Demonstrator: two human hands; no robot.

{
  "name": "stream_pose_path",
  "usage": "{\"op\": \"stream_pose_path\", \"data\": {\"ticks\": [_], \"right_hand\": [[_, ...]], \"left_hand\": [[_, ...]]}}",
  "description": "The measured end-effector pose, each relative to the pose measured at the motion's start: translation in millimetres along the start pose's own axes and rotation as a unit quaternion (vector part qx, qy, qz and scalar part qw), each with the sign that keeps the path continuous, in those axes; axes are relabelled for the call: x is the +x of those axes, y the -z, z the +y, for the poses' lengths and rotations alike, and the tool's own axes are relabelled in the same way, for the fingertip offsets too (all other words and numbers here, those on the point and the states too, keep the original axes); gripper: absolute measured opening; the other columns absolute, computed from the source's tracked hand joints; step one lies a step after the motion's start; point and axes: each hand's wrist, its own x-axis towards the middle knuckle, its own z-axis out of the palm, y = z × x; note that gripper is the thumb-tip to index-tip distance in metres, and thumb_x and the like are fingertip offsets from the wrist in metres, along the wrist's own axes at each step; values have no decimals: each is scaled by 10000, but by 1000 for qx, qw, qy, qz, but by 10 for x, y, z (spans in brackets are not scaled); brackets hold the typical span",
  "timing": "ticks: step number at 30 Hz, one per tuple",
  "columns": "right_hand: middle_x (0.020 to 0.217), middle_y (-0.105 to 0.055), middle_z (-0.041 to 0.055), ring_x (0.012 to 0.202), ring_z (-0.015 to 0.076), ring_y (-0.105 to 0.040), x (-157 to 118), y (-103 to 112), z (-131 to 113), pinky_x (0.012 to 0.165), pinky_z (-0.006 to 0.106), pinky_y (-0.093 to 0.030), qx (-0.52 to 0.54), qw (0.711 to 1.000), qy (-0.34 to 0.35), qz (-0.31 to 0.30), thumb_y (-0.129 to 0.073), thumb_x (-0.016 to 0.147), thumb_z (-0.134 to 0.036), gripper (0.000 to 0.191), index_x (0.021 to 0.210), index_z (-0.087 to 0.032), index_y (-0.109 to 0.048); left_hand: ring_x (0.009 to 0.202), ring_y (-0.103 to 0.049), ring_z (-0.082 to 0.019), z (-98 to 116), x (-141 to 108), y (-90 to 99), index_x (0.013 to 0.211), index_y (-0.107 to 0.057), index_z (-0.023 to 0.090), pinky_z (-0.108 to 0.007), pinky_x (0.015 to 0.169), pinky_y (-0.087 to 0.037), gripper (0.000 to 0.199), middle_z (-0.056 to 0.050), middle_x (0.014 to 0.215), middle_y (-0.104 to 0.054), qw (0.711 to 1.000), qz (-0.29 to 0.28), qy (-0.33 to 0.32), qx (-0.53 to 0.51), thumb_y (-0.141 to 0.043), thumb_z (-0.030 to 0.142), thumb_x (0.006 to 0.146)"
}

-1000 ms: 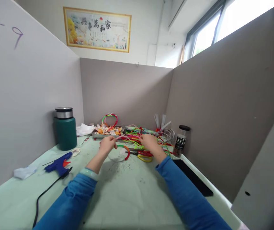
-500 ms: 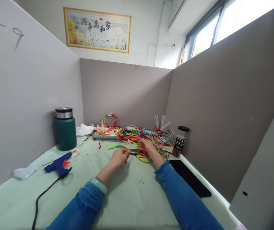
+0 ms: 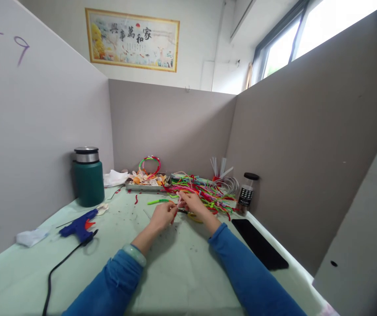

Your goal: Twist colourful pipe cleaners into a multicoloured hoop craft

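My left hand (image 3: 162, 213) is closed over the middle of the table. Its fingers pinch a fuzzy pipe cleaner strip (image 3: 157, 202), whose green and orange part sticks out to the left. Close beside it, my right hand (image 3: 191, 204) has its fingertips together on a pale pink end of pipe cleaner (image 3: 179, 199). Fingers hide how the coloured parts join. Under the right hand lie scissors with yellow handles (image 3: 195, 218), partly covered. Just behind is a heap of many-coloured pipe cleaners (image 3: 204, 191).
A metal tray (image 3: 147, 189) of small pieces stands at the back, with a coloured hoop (image 3: 159, 166) on it. At left are a green flask (image 3: 89, 184) and a blue glue gun (image 3: 79, 228) with a cord. A jar (image 3: 246, 195) and black phone-like slab (image 3: 259, 243) lie right.
My right hand has moved left from beside the pipe cleaner heap to my left hand, and its fingers have closed on the pink end. The left hand stays nearly still.
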Motion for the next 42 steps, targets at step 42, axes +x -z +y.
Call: {"op": "stream_pose_path", "data": {"ticks": [42], "right_hand": [[446,-438,-64,325,40,-248,64,323,225,324,201,-149,229,962,-59,139,-613,687,-276,155,629,-169,-518]], "left_hand": [[343,-314,-51,71,-129,74,987,-646,122,-206,383,-263,573,-2,573,-609,946,-278,12,-168,-465,617,761]]}}
